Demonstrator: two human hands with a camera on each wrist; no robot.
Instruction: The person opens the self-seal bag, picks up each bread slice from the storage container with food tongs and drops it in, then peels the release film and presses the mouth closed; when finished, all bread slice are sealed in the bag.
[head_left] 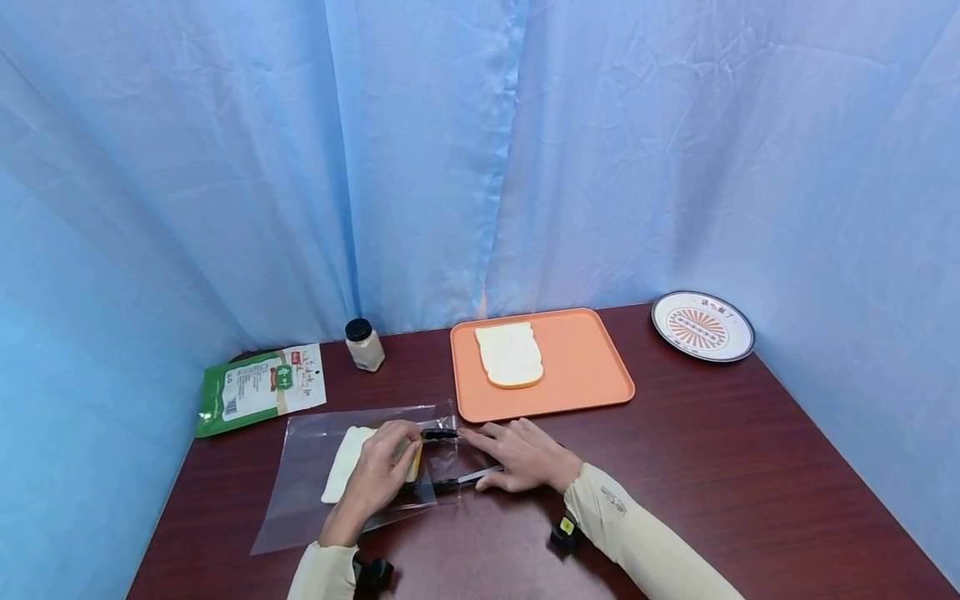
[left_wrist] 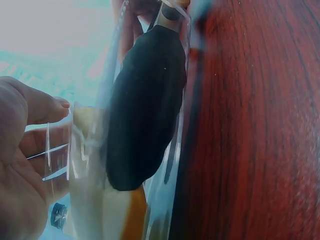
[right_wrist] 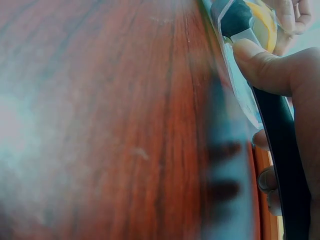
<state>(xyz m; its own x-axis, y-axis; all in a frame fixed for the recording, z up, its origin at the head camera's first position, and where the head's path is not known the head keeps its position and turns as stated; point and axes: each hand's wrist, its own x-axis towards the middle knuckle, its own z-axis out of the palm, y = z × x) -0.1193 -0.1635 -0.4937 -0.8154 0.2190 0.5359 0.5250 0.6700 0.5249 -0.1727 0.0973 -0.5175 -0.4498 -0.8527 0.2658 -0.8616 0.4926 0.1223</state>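
Cream sleeves [head_left: 637, 537] stretch over a dark wood tabletop [head_left: 712, 467], where a person's left hand [head_left: 381, 468], fingers curled, pinches the film of a clear bag [head_left: 302, 471] while the right hand [head_left: 521, 454] grips black-headed tongs [left_wrist: 145, 110], thumb on one arm and fingers on the other. The bag lies on the left of the work area with a white bread slice [head_left: 347, 465] inside; the tongs' heads sit apart within its mouth, by the crust, though whether they touch the bread cannot be told. Trouble would likely start at that mouth: limp film could fold between heads and crust, or a head could snag the plastic and drag the bag along. Too firm a squeeze might dent the slice; too light a one could let it slip. Beyond the hands, an orange tray [head_left: 585, 358] carries a second slice [head_left: 510, 356], a black-capped jar [head_left: 366, 350] shows pale contents, a green-and-white packet [head_left: 258, 387] hides its filling, and a patterned plate [head_left: 702, 326] lies at far right.
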